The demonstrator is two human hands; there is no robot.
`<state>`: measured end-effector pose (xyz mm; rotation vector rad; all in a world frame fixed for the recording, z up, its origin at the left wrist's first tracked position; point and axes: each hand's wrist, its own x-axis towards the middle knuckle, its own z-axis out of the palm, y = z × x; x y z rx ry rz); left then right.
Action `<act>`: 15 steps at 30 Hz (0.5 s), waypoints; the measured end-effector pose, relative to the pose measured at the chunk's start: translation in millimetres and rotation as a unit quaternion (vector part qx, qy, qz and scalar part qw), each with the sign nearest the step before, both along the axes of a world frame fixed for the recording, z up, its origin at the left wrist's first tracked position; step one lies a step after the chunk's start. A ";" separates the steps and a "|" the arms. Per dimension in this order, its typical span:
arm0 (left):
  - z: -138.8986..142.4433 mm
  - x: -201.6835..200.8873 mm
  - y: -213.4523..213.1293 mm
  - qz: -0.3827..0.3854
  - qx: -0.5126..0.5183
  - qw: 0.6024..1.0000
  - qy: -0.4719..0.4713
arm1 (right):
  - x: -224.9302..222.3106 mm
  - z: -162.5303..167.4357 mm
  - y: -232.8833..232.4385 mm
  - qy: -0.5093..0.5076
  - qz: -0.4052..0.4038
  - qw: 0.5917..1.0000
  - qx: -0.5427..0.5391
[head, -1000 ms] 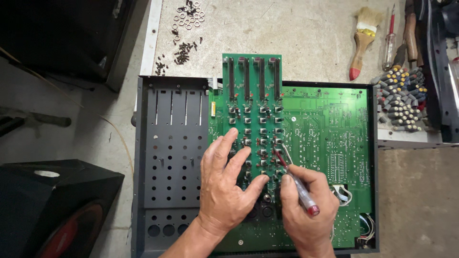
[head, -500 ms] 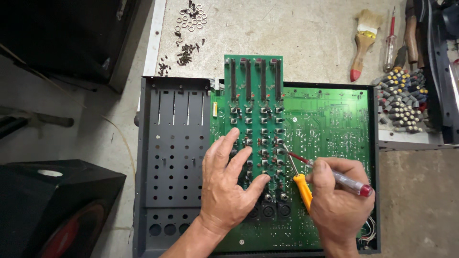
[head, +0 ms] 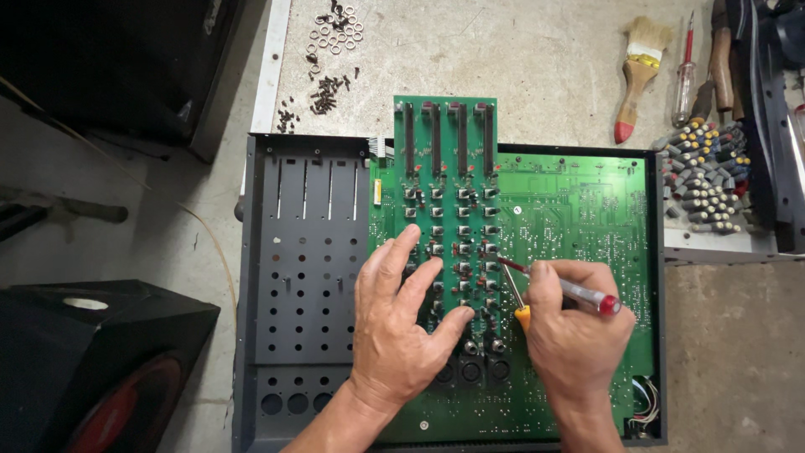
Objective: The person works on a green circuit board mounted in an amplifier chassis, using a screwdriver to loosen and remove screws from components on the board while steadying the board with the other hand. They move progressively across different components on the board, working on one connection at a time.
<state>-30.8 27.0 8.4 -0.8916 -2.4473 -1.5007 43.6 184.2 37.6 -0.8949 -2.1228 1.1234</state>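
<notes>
While both hands are laid over a green circuit board (head: 570, 210), the scene can be counted from left to right. One black speaker box (head: 92, 361) with a red ring is seen at the lower left. One black metal case (head: 306, 252) is set beside it, pierced by four long slots and many round holes. Above the case, one loose pile of small screws and washers (head: 331, 50) is spread on the concrete.

Two boards are seen inside the case: a narrow upper board (head: 444, 168), carrying four long black sliders and four columns of small knob shafts, is laid over the wide green circuit board, which fills the right part of the case. The wide board is dense with fine pale tracks and tiny parts, and a bundle of coloured wires (head: 646, 403) is seen at its lower right corner.

The left hand (head: 402, 327) is spread flat, fingers apart, pressed on the knob shafts of the narrow board. The right hand (head: 574, 335) is closed around two tools: a screwdriver with a clear, red-tipped handle (head: 587, 295) and a second one with a yellow handle (head: 521, 315), their tips lying near the knob shafts.

Farther right, one paintbrush (head: 639, 75), one more red screwdriver (head: 683, 75) and one heap of coloured knobs (head: 700, 176) are seen.
</notes>
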 end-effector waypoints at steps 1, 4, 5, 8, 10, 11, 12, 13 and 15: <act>0.2 0.0 -0.1 -0.001 0.001 1.000 0.000 | -0.8 1.6 -0.4 -0.002 0.002 1.000 0.001; 0.5 -0.1 -0.3 0.000 -0.001 1.000 -0.001 | -7.3 6.8 -0.2 -0.018 0.011 0.999 0.049; 0.5 -0.1 -0.4 0.000 -0.001 1.000 -0.002 | -10.3 8.8 0.6 -0.025 0.014 0.997 0.073; 0.9 0.1 -0.3 0.000 -0.002 1.000 -0.003 | -16.7 15.2 2.9 -0.066 0.009 0.993 0.101; 1.1 0.0 0.0 0.001 -0.003 1.000 -0.004 | -20.4 17.9 5.9 -0.071 0.016 0.990 0.125; 1.1 0.1 0.2 0.001 -0.003 1.000 -0.004 | -21.4 18.5 6.8 -0.073 0.020 0.988 0.137; 1.1 0.1 0.4 0.001 -0.002 1.000 -0.003 | -21.8 18.4 8.0 -0.071 0.023 0.988 0.134; 1.0 0.2 0.3 0.001 -0.001 1.000 -0.003 | -22.0 17.8 9.0 -0.069 0.025 0.988 0.132; 0.7 0.2 -0.2 0.000 0.000 1.000 -0.004 | -20.7 14.6 9.4 -0.054 0.029 0.992 0.108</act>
